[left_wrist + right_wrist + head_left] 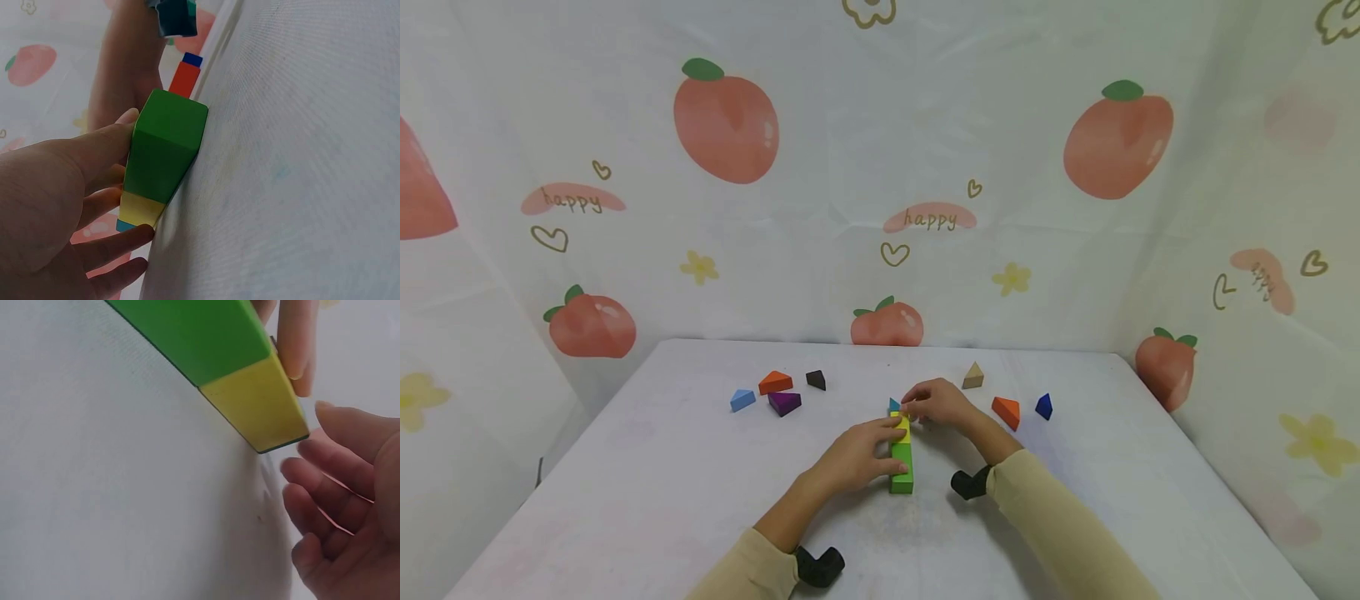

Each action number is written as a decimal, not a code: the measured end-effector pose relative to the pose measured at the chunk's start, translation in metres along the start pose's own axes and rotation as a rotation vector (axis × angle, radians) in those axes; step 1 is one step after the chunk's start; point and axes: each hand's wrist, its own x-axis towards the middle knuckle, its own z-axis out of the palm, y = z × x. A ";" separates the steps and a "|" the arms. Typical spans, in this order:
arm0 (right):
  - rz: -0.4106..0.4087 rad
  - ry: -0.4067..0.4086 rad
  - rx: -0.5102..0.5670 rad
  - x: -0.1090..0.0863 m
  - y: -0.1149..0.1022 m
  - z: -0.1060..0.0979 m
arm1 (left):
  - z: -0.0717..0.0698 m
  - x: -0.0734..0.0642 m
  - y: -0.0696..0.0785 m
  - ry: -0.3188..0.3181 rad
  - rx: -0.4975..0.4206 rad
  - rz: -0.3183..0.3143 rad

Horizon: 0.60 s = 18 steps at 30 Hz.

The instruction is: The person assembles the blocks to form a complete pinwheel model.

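Observation:
A green block [902,467] and a yellow block [900,428] lie end to end in a row, with a small light blue triangular block [893,405] at the far end. From the left, my left hand [859,455] reaches over the row with extended fingers, thumb at the green block and fingertips by the yellow one. My right hand [938,402] is at the far end beside the light blue block, fingers loosely bent. In the right wrist view, its thumb and fingers [340,500] stand apart just past the yellow block's end, and no light blue block shows there.
Left of the row lie an orange block [775,382], a purple block [785,403], a light blue block [742,400] and a black block [816,380]. On the right are a wooden triangle [973,376], an orange block [1007,412] and a dark blue block [1044,406].

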 end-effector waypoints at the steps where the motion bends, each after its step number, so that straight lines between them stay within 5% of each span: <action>1: -0.008 0.014 -0.012 -0.002 0.000 -0.001 | 0.000 0.000 0.000 -0.001 -0.001 -0.004; 18: -0.143 0.350 -0.104 -0.048 0.022 -0.042 | 0.000 -0.002 0.001 -0.004 -0.007 -0.018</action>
